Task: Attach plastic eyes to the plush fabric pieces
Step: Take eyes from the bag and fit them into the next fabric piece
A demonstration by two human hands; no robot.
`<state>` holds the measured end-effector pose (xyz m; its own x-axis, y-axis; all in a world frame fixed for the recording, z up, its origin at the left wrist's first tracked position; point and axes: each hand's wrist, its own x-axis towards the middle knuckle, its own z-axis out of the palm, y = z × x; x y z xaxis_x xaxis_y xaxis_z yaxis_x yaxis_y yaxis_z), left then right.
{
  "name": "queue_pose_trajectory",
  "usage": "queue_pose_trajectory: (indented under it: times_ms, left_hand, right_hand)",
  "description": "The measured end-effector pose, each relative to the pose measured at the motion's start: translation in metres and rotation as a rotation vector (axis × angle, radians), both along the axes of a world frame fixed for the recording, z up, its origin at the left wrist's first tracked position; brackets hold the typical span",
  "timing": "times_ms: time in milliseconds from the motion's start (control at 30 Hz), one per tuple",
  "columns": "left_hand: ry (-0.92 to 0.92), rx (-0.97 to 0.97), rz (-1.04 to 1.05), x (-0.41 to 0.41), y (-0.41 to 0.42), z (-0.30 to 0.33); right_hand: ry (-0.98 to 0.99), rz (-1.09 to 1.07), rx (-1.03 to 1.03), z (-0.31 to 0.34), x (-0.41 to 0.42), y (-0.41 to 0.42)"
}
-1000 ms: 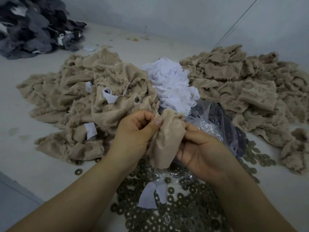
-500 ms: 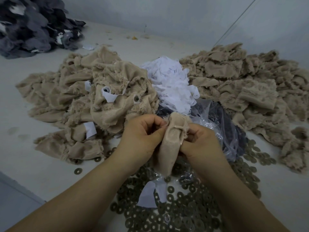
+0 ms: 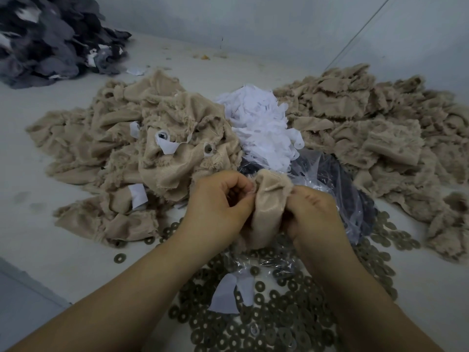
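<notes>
my left hand [image 3: 218,204] and my right hand [image 3: 314,212] both pinch the same beige plush piece [image 3: 267,207], fingers curled tight on its upper edge, the fabric bunched up between them and hanging down toward my wrists. whether an eye is in my fingers right now i cannot tell; the cloth hides it.

just beyond my left hand lies a heap of finished beige pieces [image 3: 132,158], and two plastic eyes show on it: one [image 3: 162,135] beside a white paper scrap, another [image 3: 208,148] nearer my knuckles. past my right hand sits a second beige pile [image 3: 375,138]. between the two piles, straight ahead of my hands, is a mound of white paper bits [image 3: 261,128], with a clear plastic bag of dark parts [image 3: 337,189] touching my right hand's far side.

under my forearms the pale surface [image 3: 50,250] is strewn with round washers [image 3: 274,311]. far off to the left is a grey fabric heap [image 3: 48,39].
</notes>
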<state>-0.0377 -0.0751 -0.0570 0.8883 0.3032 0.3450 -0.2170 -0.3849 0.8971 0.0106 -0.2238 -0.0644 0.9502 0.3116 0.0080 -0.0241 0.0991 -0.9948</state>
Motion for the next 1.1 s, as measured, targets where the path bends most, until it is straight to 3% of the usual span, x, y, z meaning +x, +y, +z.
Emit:
queue_pose_trajectory:
  times_ms: [67, 167, 367, 533, 933, 1100]
  left_hand:
    - [0.007, 0.014, 0.006, 0.000, -0.001, -0.002]
    - [0.031, -0.001, 0.000, 0.000, -0.003, -0.005]
    - [0.108, -0.465, -0.114, 0.000, 0.000, -0.006]
    - [0.150, -0.595, -0.126, 0.002, -0.001, -0.007]
    - [0.154, -0.692, -0.149, 0.000, -0.003, -0.008]
    - [0.124, -0.428, -0.130, -0.003, -0.002, -0.010]
  right_hand:
    - [0.079, 0.036, 0.052, 0.001, -0.001, -0.001]
    - [-0.058, 0.039, -0.092, 0.001, -0.007, 0.001]
    - [0.199, 0.018, 0.166, 0.000, -0.005, 0.005]
    - [0.248, 0.022, 0.247, 0.002, -0.006, 0.006]
    - [0.254, -0.047, 0.226, 0.007, -0.006, 0.005]
    - [0.243, -0.051, 0.214, 0.005, -0.006, 0.004]
